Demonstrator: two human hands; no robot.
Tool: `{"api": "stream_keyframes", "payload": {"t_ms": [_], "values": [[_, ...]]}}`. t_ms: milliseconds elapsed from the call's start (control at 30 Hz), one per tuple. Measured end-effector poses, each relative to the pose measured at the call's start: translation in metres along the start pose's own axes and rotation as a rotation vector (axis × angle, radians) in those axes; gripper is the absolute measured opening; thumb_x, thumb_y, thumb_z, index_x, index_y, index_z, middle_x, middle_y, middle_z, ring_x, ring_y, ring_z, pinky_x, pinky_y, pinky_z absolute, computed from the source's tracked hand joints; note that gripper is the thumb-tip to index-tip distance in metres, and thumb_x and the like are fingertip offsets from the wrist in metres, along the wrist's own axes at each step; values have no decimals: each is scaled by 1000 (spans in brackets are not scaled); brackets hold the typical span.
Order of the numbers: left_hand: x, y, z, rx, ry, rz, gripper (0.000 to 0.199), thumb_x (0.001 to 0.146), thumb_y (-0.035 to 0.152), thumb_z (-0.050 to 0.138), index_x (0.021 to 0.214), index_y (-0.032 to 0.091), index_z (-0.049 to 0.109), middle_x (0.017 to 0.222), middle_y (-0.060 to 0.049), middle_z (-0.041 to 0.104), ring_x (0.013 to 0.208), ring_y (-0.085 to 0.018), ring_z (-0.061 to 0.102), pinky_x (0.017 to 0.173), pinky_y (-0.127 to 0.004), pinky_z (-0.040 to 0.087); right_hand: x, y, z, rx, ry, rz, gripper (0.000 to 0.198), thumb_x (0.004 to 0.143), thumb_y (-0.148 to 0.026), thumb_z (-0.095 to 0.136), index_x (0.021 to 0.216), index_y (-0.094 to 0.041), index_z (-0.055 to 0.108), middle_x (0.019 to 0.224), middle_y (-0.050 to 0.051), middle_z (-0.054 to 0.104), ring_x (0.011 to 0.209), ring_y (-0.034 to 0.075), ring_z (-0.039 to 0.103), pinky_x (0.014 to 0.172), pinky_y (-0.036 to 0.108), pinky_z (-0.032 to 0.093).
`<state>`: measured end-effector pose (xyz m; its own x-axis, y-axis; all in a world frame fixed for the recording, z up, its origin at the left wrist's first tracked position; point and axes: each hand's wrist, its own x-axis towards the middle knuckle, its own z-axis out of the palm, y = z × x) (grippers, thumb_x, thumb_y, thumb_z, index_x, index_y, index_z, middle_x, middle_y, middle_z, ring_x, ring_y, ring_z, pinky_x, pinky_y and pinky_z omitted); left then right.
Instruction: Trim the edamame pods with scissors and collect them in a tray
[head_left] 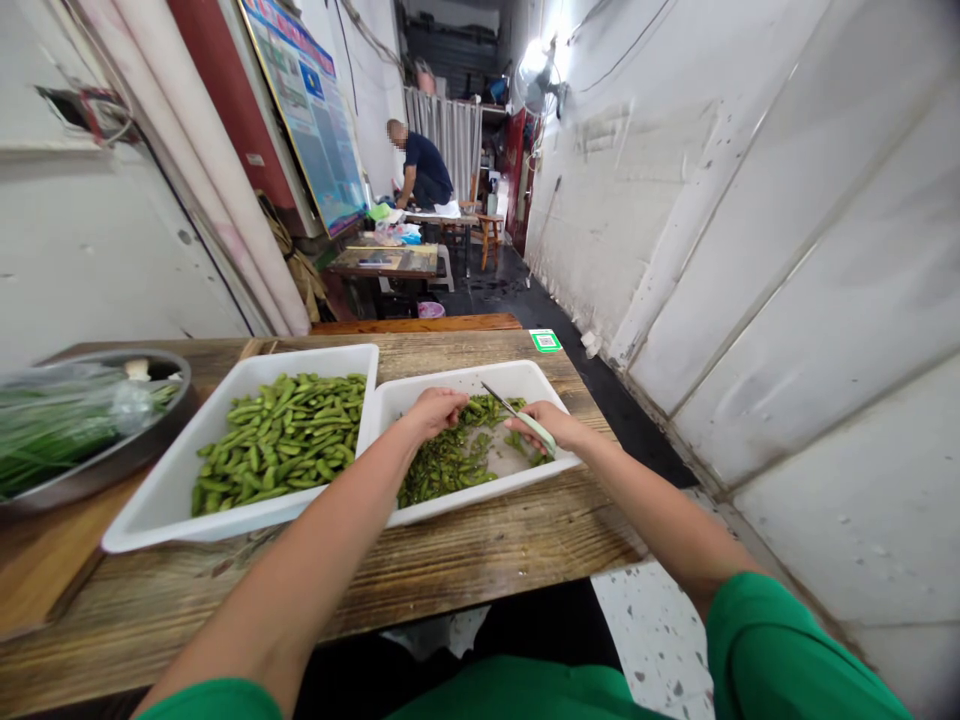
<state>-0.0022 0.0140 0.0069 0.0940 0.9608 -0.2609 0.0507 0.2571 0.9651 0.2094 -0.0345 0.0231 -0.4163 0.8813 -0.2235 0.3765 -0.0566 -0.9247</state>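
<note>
My right hand (pixel 555 425) is wrapped round a pair of scissors (pixel 538 432) with pale green handles, its dark blades pointing up and left. Beside it, my left hand (pixel 436 412) has its fingers pinched together; whatever lies between them is too small to make out. Both hands are over a white plastic tray (pixel 442 510) that holds green pods and small trimmed bits (pixel 448 465). A second white tray (pixel 161 525) stands to the left, heaped with green edamame pods (pixel 277 440).
A metal basin (pixel 161 440) with bagged green vegetables (pixel 60 425) sits at the far left of the wooden table (pixel 450 560). A QR code card (pixel 545 341) lies near the far right corner. Farther back, a person (pixel 427 165) bends over another table. A white wall runs along the right.
</note>
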Motion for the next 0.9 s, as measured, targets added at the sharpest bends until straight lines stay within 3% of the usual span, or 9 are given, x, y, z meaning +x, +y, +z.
{"api": "stream_keyframes", "payload": {"t_ms": [133,267,400,600,733,900], "values": [[-2,4,-2,-144,-87,-79,15,58,16,67,67,10,57,47,3,50,36,-4,39,40,-18,31,0,2,0,-8,-14,-30,38,63,-45,66,56,-14,44,36,-6,42,26,5,37,27,16,32],[-4,4,2,-200,-65,-77,12,66,18,63,70,12,54,55,-2,57,48,-8,53,48,-20,41,1,4,1,-17,-31,-64,38,64,-45,65,56,-15,45,37,-5,42,27,5,38,26,16,31],[-9,7,3,-64,-38,-15,17,69,27,62,73,14,51,60,-4,60,56,-13,59,45,-18,40,2,4,2,-13,-1,-67,37,63,-45,65,57,-15,45,37,-6,41,27,6,38,26,17,31],[-21,21,-7,62,-316,122,22,70,37,59,77,17,56,68,-5,63,59,-12,58,46,-18,36,5,5,1,53,93,-92,37,64,-45,64,58,-15,43,38,-7,40,28,5,36,27,16,31],[-18,17,1,324,-243,229,16,65,31,63,66,16,58,49,0,55,45,-10,50,44,-19,31,5,6,1,83,110,-91,37,64,-44,64,57,-15,42,38,-7,39,29,5,36,27,17,32],[-10,9,15,341,-255,300,30,66,37,58,84,14,59,54,2,55,40,-6,41,42,-19,27,4,5,1,56,63,-92,37,64,-44,64,57,-16,41,35,-7,39,27,5,36,27,17,30]]}}
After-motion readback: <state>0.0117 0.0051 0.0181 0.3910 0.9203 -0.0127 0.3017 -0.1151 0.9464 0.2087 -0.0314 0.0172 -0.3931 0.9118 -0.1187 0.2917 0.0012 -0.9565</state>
